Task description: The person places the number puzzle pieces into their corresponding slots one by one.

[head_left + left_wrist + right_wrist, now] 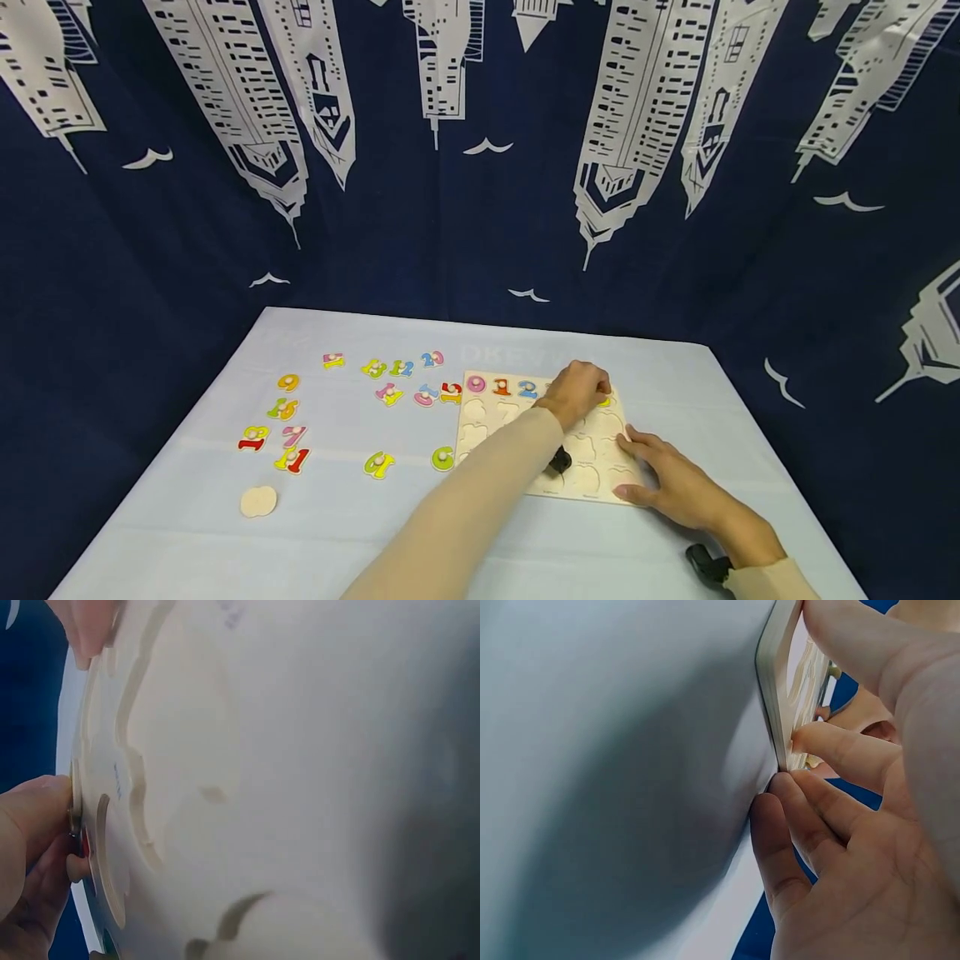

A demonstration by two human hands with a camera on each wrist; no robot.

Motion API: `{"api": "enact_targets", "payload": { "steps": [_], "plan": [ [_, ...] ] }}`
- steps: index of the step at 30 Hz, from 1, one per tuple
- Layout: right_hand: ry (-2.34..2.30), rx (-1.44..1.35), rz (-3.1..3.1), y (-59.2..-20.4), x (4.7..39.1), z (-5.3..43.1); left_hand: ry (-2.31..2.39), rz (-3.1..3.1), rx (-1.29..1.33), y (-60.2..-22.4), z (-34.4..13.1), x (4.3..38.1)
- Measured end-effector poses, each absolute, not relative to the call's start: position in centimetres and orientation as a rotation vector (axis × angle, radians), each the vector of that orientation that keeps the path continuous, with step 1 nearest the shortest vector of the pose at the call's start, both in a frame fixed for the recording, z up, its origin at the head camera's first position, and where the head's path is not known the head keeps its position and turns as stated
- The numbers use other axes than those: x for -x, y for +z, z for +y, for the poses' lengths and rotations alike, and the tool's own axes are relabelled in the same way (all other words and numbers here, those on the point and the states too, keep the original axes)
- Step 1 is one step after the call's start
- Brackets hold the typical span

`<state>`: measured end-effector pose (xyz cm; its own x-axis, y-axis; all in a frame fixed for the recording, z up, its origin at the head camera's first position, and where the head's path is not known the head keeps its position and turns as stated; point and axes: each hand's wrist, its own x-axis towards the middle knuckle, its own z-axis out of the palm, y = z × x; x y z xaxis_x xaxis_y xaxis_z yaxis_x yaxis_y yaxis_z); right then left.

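My left hand (pixel 576 390) reaches across the wooden number board (pixel 570 496) to the right end of its top row. Its thumb and fingers pinch a yellow number piece (pixel 604 402), whose yellow edge shows between them in the left wrist view; its numeral is mostly hidden. In the same row sit a pink 0 (pixel 476 383), an orange 1 (pixel 502 387) and a blue 2 (pixel 528 389). At the board's right side rests my right hand (pixel 675 487), with thumb and index finger on the board's edge and the other fingers along its side.
Left of the board lie several loose number pieces, among them a green 6 (pixel 442 458), a yellow 9 (pixel 288 382) and a pink 7 (pixel 294 436). A plain wooden piece (pixel 258 502) lies at the front left. The white table (pixel 187 533) meets a dark blue printed cloth (pixel 442 225) behind.
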<state>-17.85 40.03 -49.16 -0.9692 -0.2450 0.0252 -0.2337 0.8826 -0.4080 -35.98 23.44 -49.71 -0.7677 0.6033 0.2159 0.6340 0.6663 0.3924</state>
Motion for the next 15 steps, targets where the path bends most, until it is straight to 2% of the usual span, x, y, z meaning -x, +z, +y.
{"api": "enact_targets", "payload": {
  "steps": [7, 15],
  "plan": [
    [-0.628, 0.409, 3.045, -49.2, 17.9, 40.1, -0.732, -2.817, 0.981, -49.6, 24.0, 35.7],
    [-0.601, 0.422, 3.063, -49.4, 17.9, 40.3, -0.787, -2.813, 0.943, -52.2, 26.2, 37.2]
  ]
}}
